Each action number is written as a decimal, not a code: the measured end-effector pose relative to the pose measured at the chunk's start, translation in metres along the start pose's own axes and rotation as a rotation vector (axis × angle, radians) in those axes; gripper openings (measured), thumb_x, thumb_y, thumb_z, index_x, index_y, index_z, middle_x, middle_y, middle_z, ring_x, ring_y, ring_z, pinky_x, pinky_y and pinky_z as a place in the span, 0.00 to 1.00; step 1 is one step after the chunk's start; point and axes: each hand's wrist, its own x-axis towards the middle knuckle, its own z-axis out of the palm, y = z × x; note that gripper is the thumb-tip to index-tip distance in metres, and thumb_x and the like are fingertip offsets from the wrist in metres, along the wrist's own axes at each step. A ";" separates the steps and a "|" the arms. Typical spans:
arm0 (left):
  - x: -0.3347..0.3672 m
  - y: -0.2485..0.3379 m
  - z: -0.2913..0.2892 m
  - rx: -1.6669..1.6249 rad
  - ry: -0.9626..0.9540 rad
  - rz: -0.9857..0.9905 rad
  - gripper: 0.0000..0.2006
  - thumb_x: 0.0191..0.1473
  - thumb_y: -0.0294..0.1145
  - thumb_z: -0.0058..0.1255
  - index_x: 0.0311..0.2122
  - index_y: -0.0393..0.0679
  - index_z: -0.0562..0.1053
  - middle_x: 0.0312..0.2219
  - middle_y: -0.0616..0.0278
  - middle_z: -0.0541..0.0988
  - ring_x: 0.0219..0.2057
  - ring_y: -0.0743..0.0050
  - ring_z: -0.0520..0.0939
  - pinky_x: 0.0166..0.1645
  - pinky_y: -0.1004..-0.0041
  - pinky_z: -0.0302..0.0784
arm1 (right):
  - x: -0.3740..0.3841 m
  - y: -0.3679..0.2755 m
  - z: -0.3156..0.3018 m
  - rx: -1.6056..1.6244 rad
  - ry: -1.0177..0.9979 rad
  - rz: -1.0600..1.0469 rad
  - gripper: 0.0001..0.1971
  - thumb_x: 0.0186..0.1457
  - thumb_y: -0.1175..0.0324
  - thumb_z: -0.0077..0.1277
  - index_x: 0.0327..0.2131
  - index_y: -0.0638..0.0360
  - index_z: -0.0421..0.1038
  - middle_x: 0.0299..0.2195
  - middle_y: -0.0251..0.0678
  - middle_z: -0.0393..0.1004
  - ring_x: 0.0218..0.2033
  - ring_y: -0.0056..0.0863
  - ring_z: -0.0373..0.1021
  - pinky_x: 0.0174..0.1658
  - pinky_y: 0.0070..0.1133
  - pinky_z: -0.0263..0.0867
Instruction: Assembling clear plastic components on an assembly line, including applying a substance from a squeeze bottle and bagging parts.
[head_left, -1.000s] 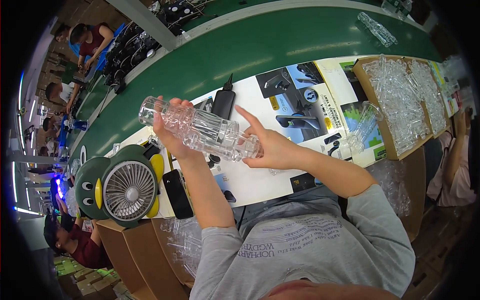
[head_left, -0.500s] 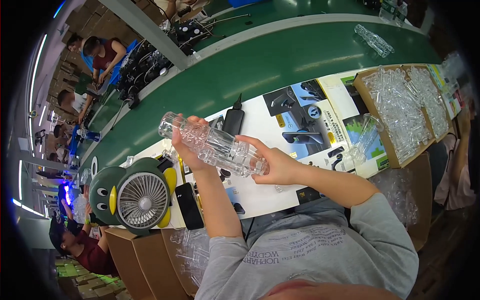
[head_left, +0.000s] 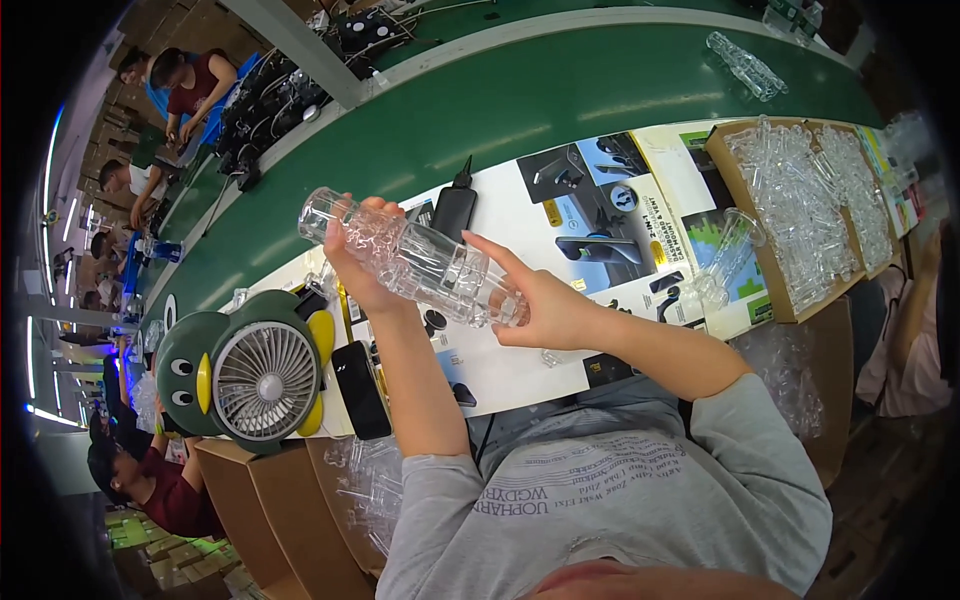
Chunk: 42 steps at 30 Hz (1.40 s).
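Note:
Both hands hold a clear, ridged plastic tube shaped like a bottle, tilted above the white part of the table. My left hand is wrapped round its upper left part, with the wide end sticking out beyond the fingers. At the lower right end, my right hand grips the tube between thumb and fingers, the index finger stretched along its side. A small clear piece lies on the table below my right hand. A similar clear tube leans by the carton on the right.
An open carton full of clear plastic parts stands at right. A green penguin-shaped fan, a black phone and a black charger-like block lie leftward. More clear tubes rest on the green surface. People work at far left.
The whole view has shifted, so the table, fan and hands appear a little further left and higher. Both hands keep their hold on the clear tube.

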 end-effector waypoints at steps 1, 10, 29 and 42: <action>0.000 -0.001 -0.001 0.011 -0.017 0.005 0.23 0.50 0.47 0.43 0.43 0.38 0.63 0.32 0.52 0.72 0.32 0.63 0.74 0.41 0.68 0.71 | 0.000 0.000 -0.001 -0.002 -0.002 0.005 0.47 0.39 0.78 0.50 0.61 0.42 0.36 0.29 0.35 0.70 0.23 0.18 0.66 0.29 0.19 0.63; 0.002 0.014 -0.007 -0.072 -0.170 0.074 0.31 0.46 0.49 0.45 0.52 0.41 0.57 0.41 0.50 0.69 0.45 0.55 0.70 0.54 0.59 0.61 | -0.001 0.007 -0.006 -0.351 0.072 -0.128 0.48 0.39 0.68 0.57 0.61 0.46 0.37 0.30 0.35 0.71 0.20 0.25 0.68 0.27 0.19 0.65; 0.002 0.019 -0.018 -0.530 -0.627 0.098 0.33 0.41 0.48 0.57 0.50 0.45 0.59 0.34 0.61 0.68 0.39 0.65 0.69 0.53 0.56 0.61 | 0.001 0.018 -0.006 -0.769 0.344 -0.513 0.41 0.29 0.67 0.63 0.52 0.52 0.57 0.36 0.37 0.71 0.31 0.33 0.71 0.30 0.22 0.68; 0.001 0.016 -0.018 -0.323 -0.356 0.081 0.29 0.47 0.51 0.48 0.50 0.45 0.59 0.40 0.55 0.70 0.47 0.58 0.69 0.57 0.55 0.59 | 0.001 0.014 -0.007 -0.525 0.191 -0.246 0.43 0.35 0.62 0.61 0.57 0.46 0.51 0.34 0.36 0.72 0.21 0.31 0.71 0.27 0.23 0.68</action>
